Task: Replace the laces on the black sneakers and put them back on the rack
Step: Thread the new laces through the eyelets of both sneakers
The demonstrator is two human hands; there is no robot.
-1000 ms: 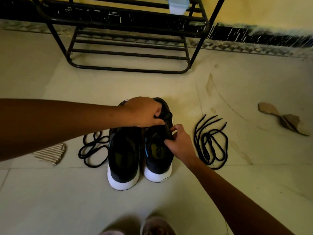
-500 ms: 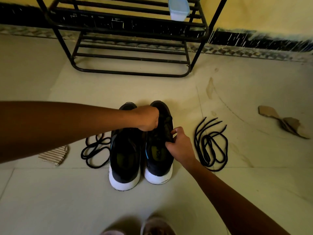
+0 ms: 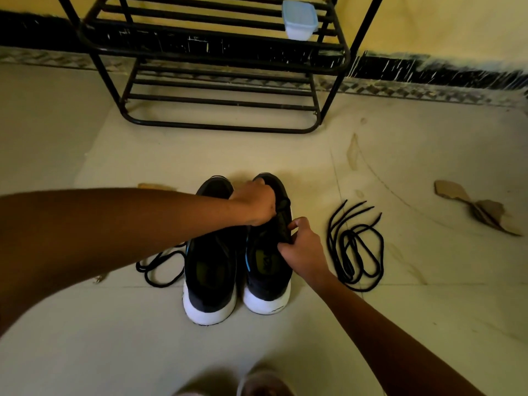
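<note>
Two black sneakers with white heels stand side by side on the floor, toes toward the rack: the left sneaker (image 3: 210, 270) and the right sneaker (image 3: 267, 275). My left hand (image 3: 254, 202) is closed over the front of the right sneaker, at its tongue. Fingers of my right hand (image 3: 300, 247) pinch that sneaker's right edge near the tongue. One loose black lace (image 3: 354, 247) lies coiled to the right of the shoes. Another black lace (image 3: 160, 267) lies to their left, partly hidden by my left arm. The black metal shoe rack (image 3: 223, 67) stands beyond.
A small pale plastic container (image 3: 300, 20) sits on a rack shelf. Torn cardboard (image 3: 477, 207) lies on the floor at the right. My feet (image 3: 263, 381) show at the bottom edge. The wall runs behind the rack.
My left hand has curled down over the right sneaker's front. The camera has tilted down a little, so the rack looks lower and the striped card at the left is now hidden.
</note>
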